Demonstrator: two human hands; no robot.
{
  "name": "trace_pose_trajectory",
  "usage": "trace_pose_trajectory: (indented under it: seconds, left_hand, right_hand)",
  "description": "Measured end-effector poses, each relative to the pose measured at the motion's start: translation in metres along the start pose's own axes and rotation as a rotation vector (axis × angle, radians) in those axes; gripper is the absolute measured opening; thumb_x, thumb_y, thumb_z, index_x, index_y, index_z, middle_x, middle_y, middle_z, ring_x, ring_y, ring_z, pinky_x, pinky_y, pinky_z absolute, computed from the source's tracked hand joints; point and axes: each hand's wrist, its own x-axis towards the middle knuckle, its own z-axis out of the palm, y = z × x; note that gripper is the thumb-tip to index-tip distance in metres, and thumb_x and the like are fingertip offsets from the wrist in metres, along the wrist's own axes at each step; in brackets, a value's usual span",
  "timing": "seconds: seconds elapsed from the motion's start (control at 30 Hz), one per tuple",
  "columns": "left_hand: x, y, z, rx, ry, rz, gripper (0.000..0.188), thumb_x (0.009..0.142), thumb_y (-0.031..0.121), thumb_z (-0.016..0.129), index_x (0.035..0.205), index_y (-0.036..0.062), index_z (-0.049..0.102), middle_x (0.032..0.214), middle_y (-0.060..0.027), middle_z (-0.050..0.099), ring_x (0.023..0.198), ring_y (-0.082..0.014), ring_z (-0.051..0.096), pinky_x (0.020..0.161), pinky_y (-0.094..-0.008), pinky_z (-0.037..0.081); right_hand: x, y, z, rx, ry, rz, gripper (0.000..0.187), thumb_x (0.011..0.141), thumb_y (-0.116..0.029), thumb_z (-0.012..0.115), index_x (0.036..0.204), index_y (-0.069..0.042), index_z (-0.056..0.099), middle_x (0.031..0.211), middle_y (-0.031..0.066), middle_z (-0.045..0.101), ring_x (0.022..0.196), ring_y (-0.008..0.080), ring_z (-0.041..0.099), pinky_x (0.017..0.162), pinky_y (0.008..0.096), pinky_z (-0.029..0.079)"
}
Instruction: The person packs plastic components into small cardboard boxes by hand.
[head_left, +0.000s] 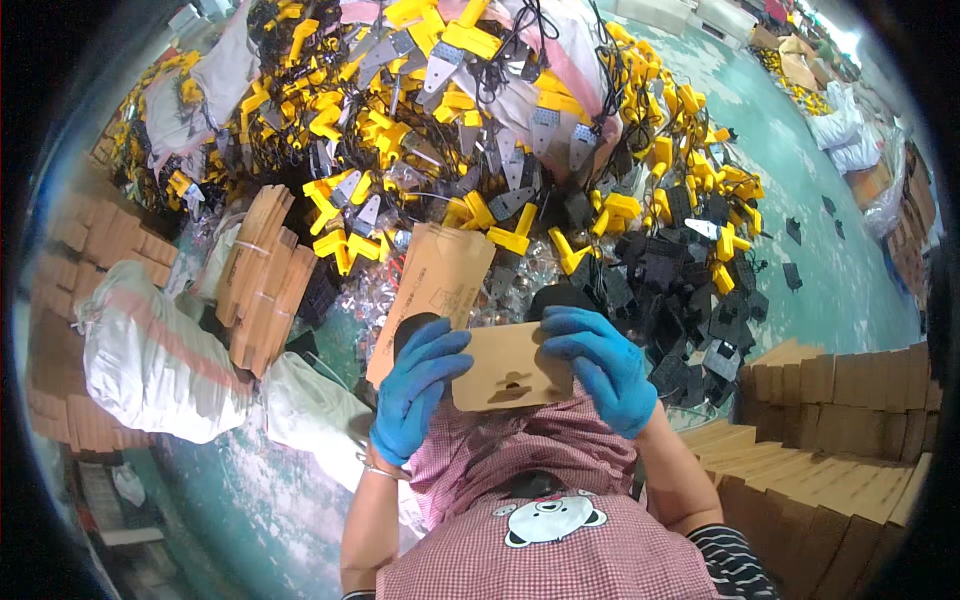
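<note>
Held over my lap is a small brown cardboard box, its near face showing a small dark slot and tab. My left hand, in a blue glove, grips the box's left end. At the right end my right hand, also gloved in blue, has its fingers over the top edge. Both thumbs are mostly hidden. Just beyond the box lies a flat printed cardboard piece, next to clear plastic bags of small parts.
A big heap of yellow-handled tools with grey metal plates and black cords fills the far side. Black plastic pieces lie right of centre. Flattened cartons and white sacks stand left; stacked cardboard is near right.
</note>
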Motion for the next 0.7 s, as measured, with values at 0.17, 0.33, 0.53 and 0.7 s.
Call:
trace_pose_trajectory:
  seconds: [0.17,0.33,0.53,0.7]
  left_hand:
    - [0.019,0.025,-0.007,0.230,-0.201,0.125,0.039,0.084,0.010,0.071,0.120,0.0030,0.059,0.136,-0.0176,0.061,0.134,-0.0427,0.051,0.113,-0.0511,0.038]
    - [0.033,0.022,-0.015,0.299,-0.270,0.202,0.043,0.078,0.008,0.079,0.114,0.0042,0.056,0.133,-0.0169,0.062,0.127,-0.0428,0.055,0.107,-0.0509,0.043]
    - [0.041,0.020,-0.015,0.178,-0.188,0.059,0.043,0.078,0.007,0.081,0.112,0.0047,0.054,0.128,-0.0158,0.066,0.121,-0.0423,0.059,0.102,-0.0479,0.046]
    - [0.026,-0.002,-0.007,0.209,-0.113,0.108,0.050,0.074,0.006,0.084,0.114,0.0061,0.054,0.129,-0.0159,0.065,0.126,-0.0423,0.057,0.105,-0.0489,0.045]
  right_hand:
    - [0.022,-0.020,0.007,-0.367,-0.185,-0.086,0.046,0.080,-0.015,0.077,0.122,-0.008,0.061,0.139,0.0205,0.053,0.134,0.0452,0.045,0.113,0.0520,0.038]
    - [0.027,-0.019,-0.002,-0.423,-0.259,-0.100,0.046,0.084,-0.014,0.074,0.129,-0.011,0.061,0.137,0.0183,0.056,0.132,0.0429,0.048,0.111,0.0521,0.041]
    - [0.034,-0.012,0.000,-0.350,-0.139,0.064,0.042,0.092,-0.013,0.067,0.133,-0.016,0.062,0.137,0.0181,0.056,0.129,0.0416,0.051,0.107,0.0480,0.046]
    - [0.033,0.001,0.013,-0.549,-0.174,-0.058,0.044,0.090,-0.019,0.068,0.133,-0.016,0.059,0.138,0.0171,0.055,0.132,0.0415,0.049,0.110,0.0483,0.043]
